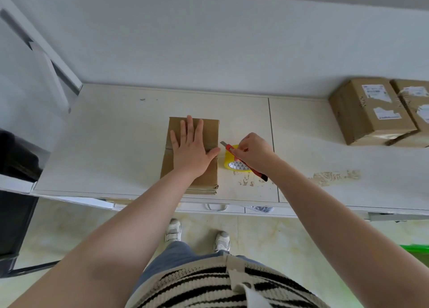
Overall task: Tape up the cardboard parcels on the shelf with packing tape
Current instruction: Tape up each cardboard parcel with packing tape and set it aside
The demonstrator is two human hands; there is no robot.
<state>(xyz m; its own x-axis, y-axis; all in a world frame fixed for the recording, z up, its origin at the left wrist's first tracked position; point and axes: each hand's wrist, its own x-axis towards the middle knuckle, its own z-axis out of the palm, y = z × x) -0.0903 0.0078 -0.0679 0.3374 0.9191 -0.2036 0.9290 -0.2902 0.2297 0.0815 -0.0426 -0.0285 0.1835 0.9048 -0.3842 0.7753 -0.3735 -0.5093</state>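
A flat brown cardboard parcel (210, 131) lies on the white shelf top (116, 145). My left hand (190, 145) presses flat on it, fingers straight, thumb at its right edge over a strip of clear tape. My right hand (251, 152) grips a red utility knife (243, 160), its blade out and pointing at the tape just right of the parcel. A roll of packing tape with a yellow core (233, 165) lies on the shelf under that hand, partly hidden.
Two taped cardboard boxes (371, 110) with white labels stand at the back right against the wall. Tape residue (336, 176) marks the shelf surface at right. A dark object (16, 157) sits at the far left. The tiled floor and my shoes show below.
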